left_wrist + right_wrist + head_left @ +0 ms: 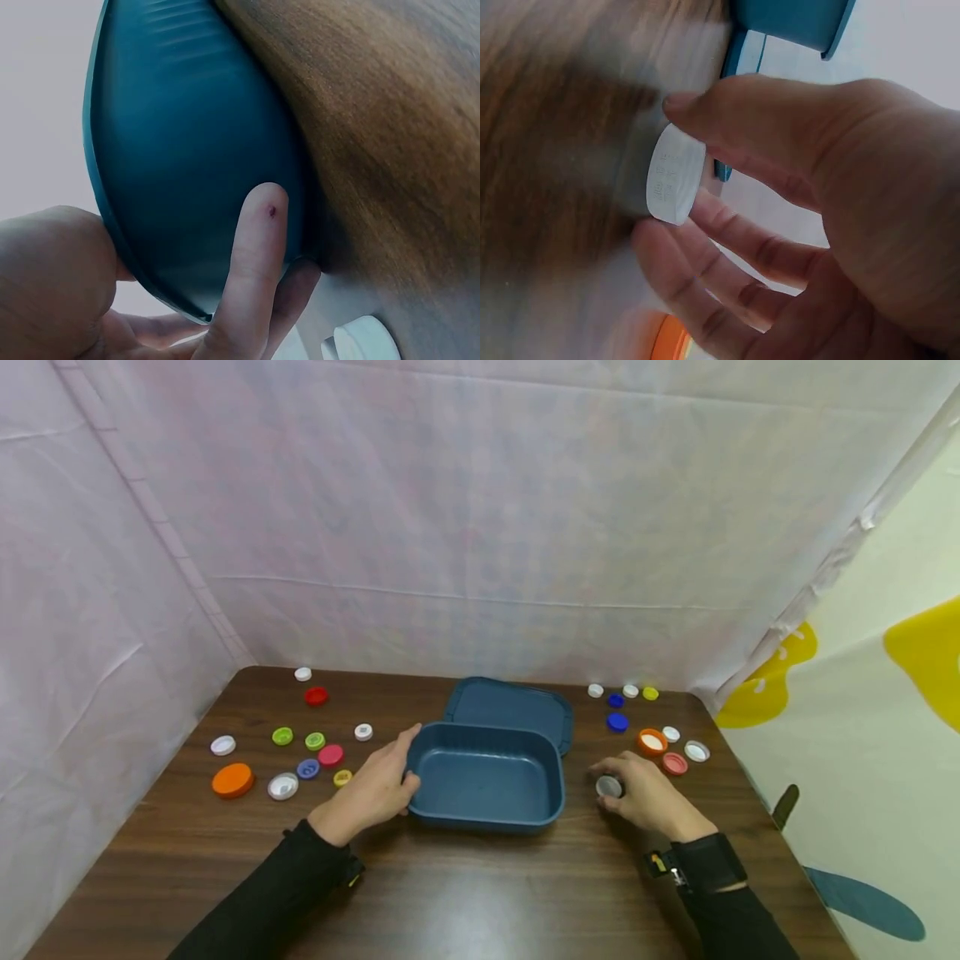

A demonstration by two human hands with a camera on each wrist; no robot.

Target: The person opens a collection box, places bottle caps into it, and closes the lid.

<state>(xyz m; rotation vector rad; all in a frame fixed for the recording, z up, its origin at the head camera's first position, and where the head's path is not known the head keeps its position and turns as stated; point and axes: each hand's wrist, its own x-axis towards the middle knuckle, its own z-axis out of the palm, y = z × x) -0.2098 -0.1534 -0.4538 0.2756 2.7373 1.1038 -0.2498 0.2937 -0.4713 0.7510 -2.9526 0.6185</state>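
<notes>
A dark blue rectangular box (486,777) stands upright on the table, its inside bare. My left hand (375,782) holds its left end. In the left wrist view the thumb lies at the rim and a finger (259,240) rests along the outer wall. Right of the box, my right hand (647,791) pinches a white bottle cap (675,175) between thumb and fingers. From above, that cap shows its hollow side. An orange cap with a white inside (652,742) and a pink cap (675,764) lie just beyond the right hand.
Behind the box lies its blue lid (512,703). Several coloured caps are scattered on the left, among them a large orange cap (232,780) and a red cap (317,696). More lie at back right, including a blue cap (617,722). A white curtain (480,527) hangs behind the table.
</notes>
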